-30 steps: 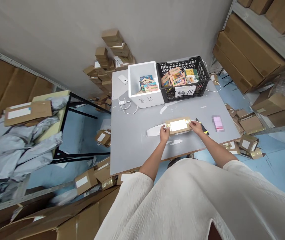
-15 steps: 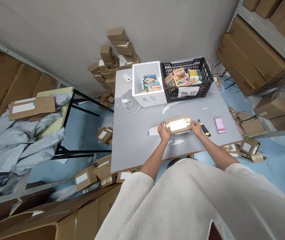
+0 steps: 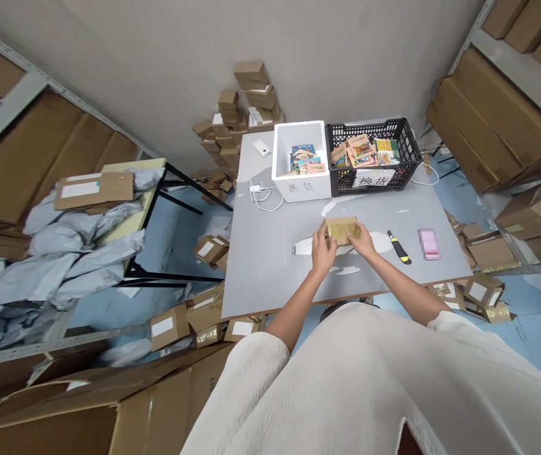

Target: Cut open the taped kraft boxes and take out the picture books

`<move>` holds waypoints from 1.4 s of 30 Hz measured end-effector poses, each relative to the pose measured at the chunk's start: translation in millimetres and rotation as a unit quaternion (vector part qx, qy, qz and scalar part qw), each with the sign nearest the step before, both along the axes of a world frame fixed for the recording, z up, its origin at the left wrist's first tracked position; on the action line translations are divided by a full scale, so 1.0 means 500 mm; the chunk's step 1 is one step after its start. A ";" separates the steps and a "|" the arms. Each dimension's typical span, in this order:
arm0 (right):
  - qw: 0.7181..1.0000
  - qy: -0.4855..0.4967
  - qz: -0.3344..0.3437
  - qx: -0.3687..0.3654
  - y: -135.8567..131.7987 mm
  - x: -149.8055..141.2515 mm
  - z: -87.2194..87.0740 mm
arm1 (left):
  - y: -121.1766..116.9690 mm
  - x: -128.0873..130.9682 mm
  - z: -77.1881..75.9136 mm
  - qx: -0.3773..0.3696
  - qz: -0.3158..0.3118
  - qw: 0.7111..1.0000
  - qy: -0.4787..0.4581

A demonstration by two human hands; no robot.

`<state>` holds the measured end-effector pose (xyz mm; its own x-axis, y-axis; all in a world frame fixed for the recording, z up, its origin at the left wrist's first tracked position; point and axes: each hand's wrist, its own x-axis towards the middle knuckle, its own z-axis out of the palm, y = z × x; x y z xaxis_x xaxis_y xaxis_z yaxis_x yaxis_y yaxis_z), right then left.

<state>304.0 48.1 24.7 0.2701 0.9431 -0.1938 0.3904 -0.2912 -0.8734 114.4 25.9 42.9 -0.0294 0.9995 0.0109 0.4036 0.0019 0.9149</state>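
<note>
A small brown cardboard box [image 3: 342, 231] with shiny tape along one face is held over the middle of the grey table [image 3: 270, 272]. My left hand [image 3: 323, 248] is closed on its left end, and my right hand [image 3: 361, 241] grips the right end. Under the box, a long whitish strip [image 3: 303, 247] lies flat on the table, partly covered by the box and hands. A black and yellow utility knife [image 3: 399, 247] lies to the right of my right hand. Farther right is a pink item [image 3: 429, 244], blurred out.
Behind the box stand a white foam bin [image 3: 301, 188] and a black plastic crate [image 3: 375, 183], both holding books. A white charger with cable [image 3: 257, 189] and a white phone-like object [image 3: 261, 148] lie at left. Grey parcels [image 3: 85, 253] cover a side table; cartons [image 3: 169, 325] crowd the floor.
The box has been turned in both hands: its white label faced up before, and now a narrower taped face shows. My hands have come closer together. The whole view has shifted slightly.
</note>
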 end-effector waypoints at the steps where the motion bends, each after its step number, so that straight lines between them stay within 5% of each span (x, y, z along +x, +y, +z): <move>1: 1.000 -0.012 -0.004 0.011 0.000 0.013 0.006 | 0.005 0.007 -0.005 0.010 -0.009 1.000 -0.004; 10: 0.996 0.012 -0.061 0.058 -0.046 0.151 0.022 | 0.015 0.096 -0.038 0.044 -0.089 0.995 0.031; 15: 0.995 0.051 -0.039 0.078 -0.059 0.170 0.012 | 0.011 0.108 -0.016 0.113 -0.126 0.964 0.206; 20: 0.993 0.062 -0.054 0.084 -0.048 0.151 0.011 | 0.014 0.131 0.010 0.161 -0.232 0.935 0.213; 25: 0.987 0.159 0.013 0.032 -0.028 0.114 0.005 | 0.009 0.124 0.024 0.136 -0.155 0.946 0.251; 30: 0.997 0.063 0.036 0.026 -0.019 0.070 -0.025 | 0.017 0.044 0.013 0.079 -0.031 0.960 0.266; 36: 0.993 0.103 0.036 -0.048 -0.023 0.032 -0.064 | 0.007 -0.076 -0.047 0.016 0.047 0.986 0.157; 42: 0.999 0.044 0.026 -0.003 -0.054 0.105 -0.071 | -0.026 -0.047 -0.121 -0.043 0.021 0.999 0.026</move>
